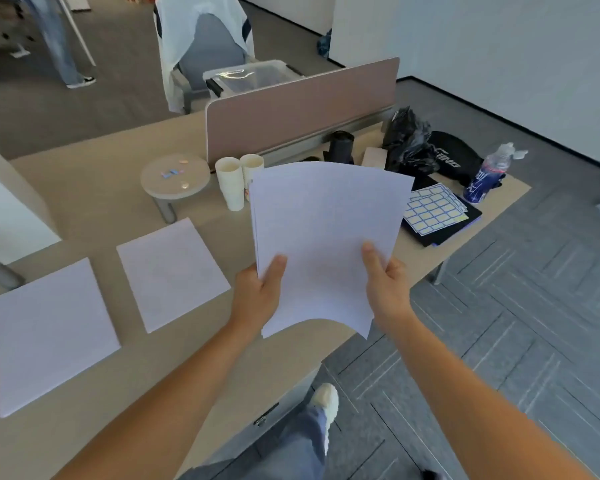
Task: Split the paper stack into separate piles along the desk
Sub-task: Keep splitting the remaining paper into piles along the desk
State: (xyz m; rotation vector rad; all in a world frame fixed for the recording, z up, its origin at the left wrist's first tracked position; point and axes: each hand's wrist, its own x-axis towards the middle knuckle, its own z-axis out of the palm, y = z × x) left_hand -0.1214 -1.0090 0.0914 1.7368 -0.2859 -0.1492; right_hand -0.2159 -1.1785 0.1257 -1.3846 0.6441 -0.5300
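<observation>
I hold a white paper stack up in the air above the beige desk, its sheets fanned slightly at the left edge and its lower edge curling. My left hand grips the stack's lower left side, thumb on top. My right hand grips the lower right side, thumb pressed on the top sheet. Two white paper piles lie flat on the desk to the left: one near the middle and one at the far left, with a gap between them.
Two stacks of paper cups and a small round stand sit behind the piles. A pink divider panel runs along the back. Label sheets on a black folder, a water bottle and black bags crowd the right end.
</observation>
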